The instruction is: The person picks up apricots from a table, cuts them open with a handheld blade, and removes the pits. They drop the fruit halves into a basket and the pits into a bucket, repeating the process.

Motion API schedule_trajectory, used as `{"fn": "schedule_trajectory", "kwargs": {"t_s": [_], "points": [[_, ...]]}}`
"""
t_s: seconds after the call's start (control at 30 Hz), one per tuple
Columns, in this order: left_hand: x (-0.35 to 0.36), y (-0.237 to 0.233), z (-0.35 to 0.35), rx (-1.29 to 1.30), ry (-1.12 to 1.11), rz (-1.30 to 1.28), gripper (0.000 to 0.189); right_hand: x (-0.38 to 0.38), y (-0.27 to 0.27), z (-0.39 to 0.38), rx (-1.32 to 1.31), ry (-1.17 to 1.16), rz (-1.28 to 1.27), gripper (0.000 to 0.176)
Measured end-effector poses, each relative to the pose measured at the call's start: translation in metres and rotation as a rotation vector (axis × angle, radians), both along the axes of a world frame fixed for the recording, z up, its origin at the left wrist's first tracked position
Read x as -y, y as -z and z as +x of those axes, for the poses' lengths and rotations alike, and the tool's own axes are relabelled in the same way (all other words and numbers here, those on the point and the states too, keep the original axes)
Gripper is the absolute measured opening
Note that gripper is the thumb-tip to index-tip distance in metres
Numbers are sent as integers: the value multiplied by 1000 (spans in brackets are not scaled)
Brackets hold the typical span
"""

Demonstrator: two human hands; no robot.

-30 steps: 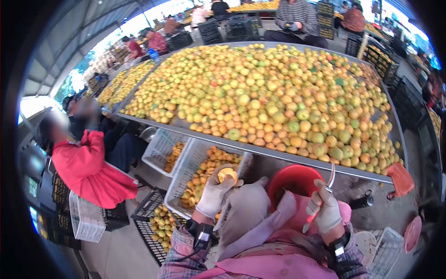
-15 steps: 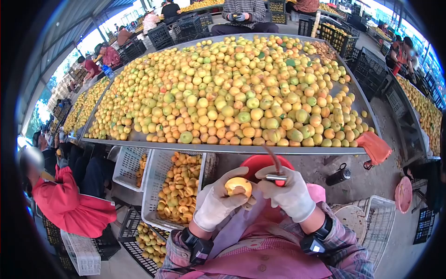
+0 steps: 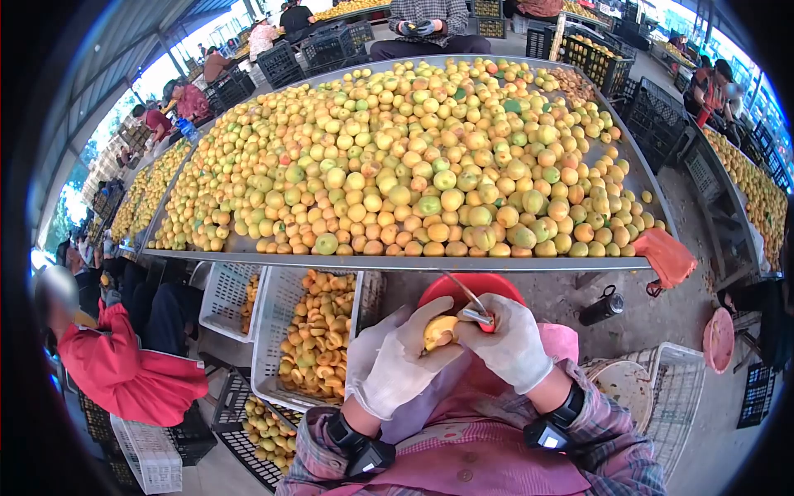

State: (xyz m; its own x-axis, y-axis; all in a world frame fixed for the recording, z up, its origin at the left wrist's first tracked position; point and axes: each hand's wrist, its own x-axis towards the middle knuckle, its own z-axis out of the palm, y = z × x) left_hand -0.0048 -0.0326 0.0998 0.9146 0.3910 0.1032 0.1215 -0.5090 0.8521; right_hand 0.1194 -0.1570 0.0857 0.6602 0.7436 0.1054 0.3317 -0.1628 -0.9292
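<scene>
My left hand (image 3: 401, 365), in a whitish work glove, is closed around a yellow apricot (image 3: 438, 331). The fruit looks cut open, with a brownish patch that may be its stone on the lower side. My right hand (image 3: 506, 343), gloved alike, grips a small knife (image 3: 477, 316) with a metal and red handle; its thin blade points up and left. Right fingertips meet the fruit's right side. Below and behind both hands sits a red basin (image 3: 434, 289), partly hidden. Beyond it, a metal-rimmed table (image 3: 380, 263) bears a wide heap of apricots (image 3: 389, 182).
A white crate (image 3: 263, 364) of opened apricots stands left of my hands, above a black crate (image 3: 236, 417) holding whole fruit. An orange-red cloth or bag (image 3: 666, 258) hangs at the table's right corner. A black bottle (image 3: 602, 306) stands on the floor. A person in red (image 3: 132, 372) sits at left.
Both hands have drawn together, the right moving slightly left. The apricot has turned in my left fingers, and the knife has tilted further left, close over the fruit.
</scene>
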Motion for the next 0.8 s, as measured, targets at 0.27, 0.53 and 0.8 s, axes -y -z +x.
{"fn": "schedule_trajectory", "kwargs": {"t_s": [0.27, 0.53, 0.8], "points": [[-6, -1, 1, -40, 72, 75, 55, -2, 15, 9, -145, -106, 148, 36], [-14, 10, -2, -82, 72, 401, 58, 0, 20, 17, -144, -173, 90, 39], [-16, 14, -1, -12, 212, 359, 61, 6, -6, 16, -767, -188, -15, 44]]}}
